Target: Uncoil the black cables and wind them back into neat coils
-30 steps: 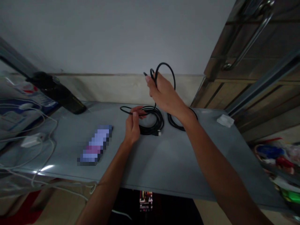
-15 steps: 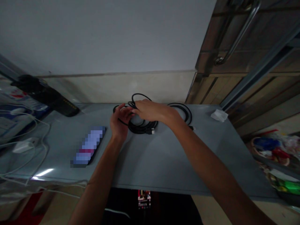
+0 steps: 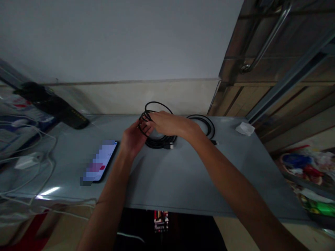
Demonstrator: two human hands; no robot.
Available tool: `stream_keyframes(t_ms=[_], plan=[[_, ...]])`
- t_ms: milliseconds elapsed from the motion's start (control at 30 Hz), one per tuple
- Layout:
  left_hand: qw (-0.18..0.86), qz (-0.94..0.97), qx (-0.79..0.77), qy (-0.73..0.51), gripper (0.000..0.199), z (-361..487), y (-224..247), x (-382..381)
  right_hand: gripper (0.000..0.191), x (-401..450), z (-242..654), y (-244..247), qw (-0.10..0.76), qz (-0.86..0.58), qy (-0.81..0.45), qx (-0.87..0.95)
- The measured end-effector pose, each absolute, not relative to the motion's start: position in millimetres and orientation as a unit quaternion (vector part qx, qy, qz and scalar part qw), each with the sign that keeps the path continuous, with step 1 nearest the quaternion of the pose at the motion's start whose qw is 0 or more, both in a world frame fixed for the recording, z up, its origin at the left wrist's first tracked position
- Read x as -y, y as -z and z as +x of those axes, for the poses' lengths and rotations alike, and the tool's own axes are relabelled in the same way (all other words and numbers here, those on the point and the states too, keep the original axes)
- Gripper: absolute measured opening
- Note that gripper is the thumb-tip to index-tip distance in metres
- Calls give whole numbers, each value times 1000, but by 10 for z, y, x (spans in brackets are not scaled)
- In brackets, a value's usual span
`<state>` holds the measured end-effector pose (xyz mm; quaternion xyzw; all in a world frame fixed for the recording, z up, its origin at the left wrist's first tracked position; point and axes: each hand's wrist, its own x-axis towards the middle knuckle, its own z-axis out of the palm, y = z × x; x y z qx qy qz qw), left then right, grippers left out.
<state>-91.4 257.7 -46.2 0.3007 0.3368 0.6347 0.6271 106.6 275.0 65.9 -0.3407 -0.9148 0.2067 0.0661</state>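
Just over the black coil (image 3: 158, 143), nearer right hand (image 3: 163, 122) pinches raised cable loops (image 3: 145, 114); left hand (image 3: 134, 136) at coil's left, fingers part-curled, grip unclear.

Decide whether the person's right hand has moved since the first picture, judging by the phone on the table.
Yes: against the phone, the right hand has moved down and leftward in the view, nearer to the phone.
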Motion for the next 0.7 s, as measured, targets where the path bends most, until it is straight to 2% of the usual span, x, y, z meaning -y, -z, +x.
stream_keyframes(t_ms=[167, 300, 400, 533, 700], plan=[[660, 309, -323, -604, 30, -886, 430, -2556, 19, -2749, 1061, -609, 58, -336, -221, 914], [651, 292, -314, -626, 29, -910, 447, -2555, 25, -2787, 1215, -676, 103, -354, -236, 899], [647, 273, -318, -637, 31, -929, 472, -2557, 36, -2817, 1396, -811, 228, -397, -225, 860], [649, 271, -319, -635, 35, -944, 501, -2569, 32, -2857, 1686, -1053, 467, -427, -134, 763], [650, 232, -316, -651, 38, -957, 478, -2570, 36, -2842, 2090, -1344, 649, -387, -103, 647]])
